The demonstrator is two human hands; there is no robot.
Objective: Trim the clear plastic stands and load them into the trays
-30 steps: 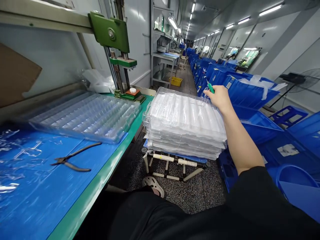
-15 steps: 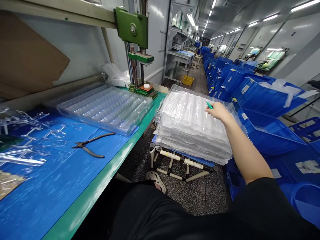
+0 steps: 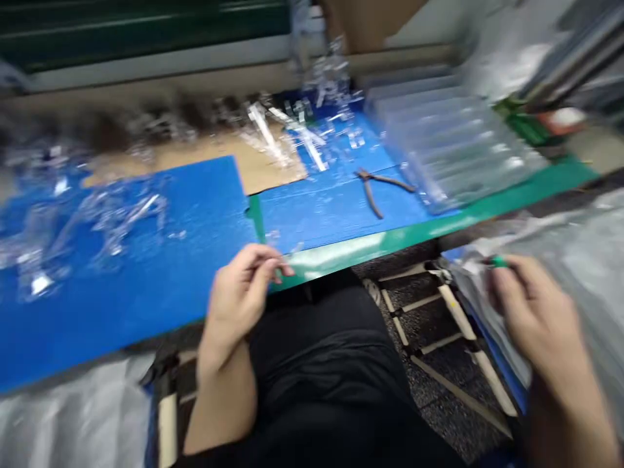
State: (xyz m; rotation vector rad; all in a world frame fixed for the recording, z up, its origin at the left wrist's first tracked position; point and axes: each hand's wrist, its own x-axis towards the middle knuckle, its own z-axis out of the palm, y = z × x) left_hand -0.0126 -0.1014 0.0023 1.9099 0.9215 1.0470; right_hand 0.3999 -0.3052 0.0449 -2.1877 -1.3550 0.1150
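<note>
My right hand (image 3: 536, 312) is blurred at the right. Its fingers are closed round a small green-handled tool (image 3: 498, 261) with a dark tip; its exact kind is unclear. That hand is beside the stack of whitish plastic-wrapped trays (image 3: 585, 250). My left hand (image 3: 241, 289) hovers at the bench's front edge, fingers loosely bent, with nothing visible in them. Closest to it is the blue mat (image 3: 195, 260) on the green-edged bench (image 3: 341, 255). A pair of cutting pliers (image 3: 373, 185) lies on the mat with its handles spread, beyond both hands.
Clear plastic pieces (image 3: 117, 221) are scattered on the left, and others lie on brown cardboard (image 3: 273, 172). A clear ribbed tray (image 3: 458, 143) lies at the back right. A pipe-framed cart (image 3: 458, 312) stands below right. More whitish wrapping (image 3: 73, 416) is at lower left.
The view has swung left and down to the bench. My right hand has drawn back from atop the tray stack, still holding the green tool. My left hand has come into view.
</note>
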